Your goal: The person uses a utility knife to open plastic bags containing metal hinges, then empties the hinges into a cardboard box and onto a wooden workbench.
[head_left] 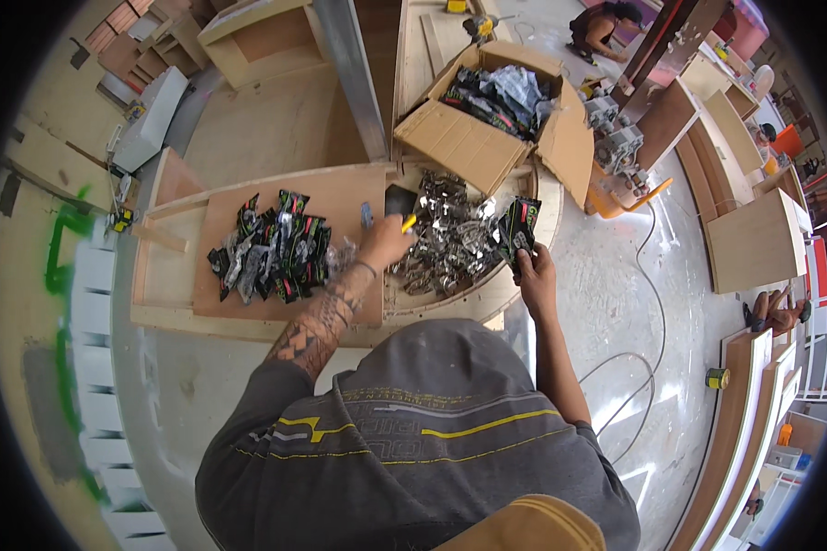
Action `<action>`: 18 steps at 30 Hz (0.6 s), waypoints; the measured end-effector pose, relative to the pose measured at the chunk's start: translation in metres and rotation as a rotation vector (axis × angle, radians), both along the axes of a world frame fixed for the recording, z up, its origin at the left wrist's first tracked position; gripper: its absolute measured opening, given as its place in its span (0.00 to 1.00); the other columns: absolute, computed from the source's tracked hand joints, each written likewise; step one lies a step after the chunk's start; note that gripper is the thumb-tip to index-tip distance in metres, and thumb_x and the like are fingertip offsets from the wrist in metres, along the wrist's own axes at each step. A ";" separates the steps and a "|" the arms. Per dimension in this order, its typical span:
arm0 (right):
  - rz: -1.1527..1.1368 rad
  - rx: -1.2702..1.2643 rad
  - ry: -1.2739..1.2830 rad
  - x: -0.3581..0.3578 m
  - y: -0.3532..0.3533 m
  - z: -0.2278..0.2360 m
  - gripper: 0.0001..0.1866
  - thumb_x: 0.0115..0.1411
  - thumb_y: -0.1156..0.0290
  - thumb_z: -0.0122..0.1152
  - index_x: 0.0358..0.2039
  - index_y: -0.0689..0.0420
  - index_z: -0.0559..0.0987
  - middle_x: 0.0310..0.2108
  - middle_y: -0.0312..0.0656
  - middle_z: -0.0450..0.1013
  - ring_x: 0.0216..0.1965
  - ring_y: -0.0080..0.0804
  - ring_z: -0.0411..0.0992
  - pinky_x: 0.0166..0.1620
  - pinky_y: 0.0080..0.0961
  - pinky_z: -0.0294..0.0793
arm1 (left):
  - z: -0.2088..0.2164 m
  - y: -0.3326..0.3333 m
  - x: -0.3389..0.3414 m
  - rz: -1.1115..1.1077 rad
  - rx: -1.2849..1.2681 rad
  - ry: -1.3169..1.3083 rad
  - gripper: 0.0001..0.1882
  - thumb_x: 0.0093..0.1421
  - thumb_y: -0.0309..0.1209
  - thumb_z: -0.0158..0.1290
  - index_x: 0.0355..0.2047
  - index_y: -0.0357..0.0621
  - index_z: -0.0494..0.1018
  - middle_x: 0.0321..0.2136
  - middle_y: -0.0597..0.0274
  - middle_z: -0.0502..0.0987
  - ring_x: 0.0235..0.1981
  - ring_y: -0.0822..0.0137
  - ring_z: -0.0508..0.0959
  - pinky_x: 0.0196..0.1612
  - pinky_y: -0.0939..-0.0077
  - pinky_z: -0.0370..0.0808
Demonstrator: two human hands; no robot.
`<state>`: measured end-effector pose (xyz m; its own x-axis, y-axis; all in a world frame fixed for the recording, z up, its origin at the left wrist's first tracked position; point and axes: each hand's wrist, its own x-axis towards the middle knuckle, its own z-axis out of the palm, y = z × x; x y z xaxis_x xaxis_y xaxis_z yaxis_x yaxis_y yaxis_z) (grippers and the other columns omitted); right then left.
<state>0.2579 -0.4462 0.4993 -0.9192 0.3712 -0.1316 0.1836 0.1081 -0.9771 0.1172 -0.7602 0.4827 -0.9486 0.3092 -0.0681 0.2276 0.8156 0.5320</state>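
My left hand (386, 246) is closed on a small yellow tool (409, 222), of which only one end shows. It is over the left edge of a heap of shiny metal hinges (452, 234) on the wooden worktop. My right hand (536, 274) pinches the lower end of a black packet (522, 223), held upright at the heap's right side. A pile of similar black packets (285, 241) lies on a brown board (358, 303), left of my left hand. Clear plastic (343, 255) lies beside my left wrist.
Behind the hinges stands an open cardboard box (459, 145) full of black packets. A metal post (354, 78) rises at the worktop's far side. An orange chair (629, 197) holds metal parts; a cable (652, 303) crosses the floor. Another person (602, 32) crouches at the back right.
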 end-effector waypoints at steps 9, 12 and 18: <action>-0.224 0.661 0.400 -0.192 0.052 0.093 0.14 0.70 0.67 0.57 0.54 0.54 0.73 0.33 0.57 0.79 0.33 0.55 0.79 0.38 0.50 0.75 | 0.007 -0.014 0.032 0.228 0.154 0.055 0.16 0.61 0.39 0.59 0.36 0.34 0.77 0.30 0.36 0.81 0.36 0.36 0.82 0.38 0.45 0.78; -0.262 1.128 0.379 -0.270 0.062 0.096 0.17 0.69 0.68 0.52 0.57 0.47 0.77 0.37 0.56 0.77 0.41 0.56 0.77 0.43 0.53 0.75 | 0.022 -0.041 0.050 0.376 0.227 0.185 0.17 0.62 0.41 0.60 0.35 0.35 0.76 0.29 0.35 0.80 0.35 0.35 0.82 0.38 0.46 0.77; 0.201 1.581 0.113 -0.360 0.067 -0.015 0.17 0.67 0.56 0.55 0.50 0.44 0.86 0.51 0.44 0.79 0.54 0.49 0.75 0.62 0.50 0.68 | 0.062 -0.118 0.110 0.767 0.164 0.261 0.15 0.66 0.39 0.58 0.36 0.37 0.75 0.29 0.38 0.80 0.34 0.35 0.81 0.34 0.45 0.75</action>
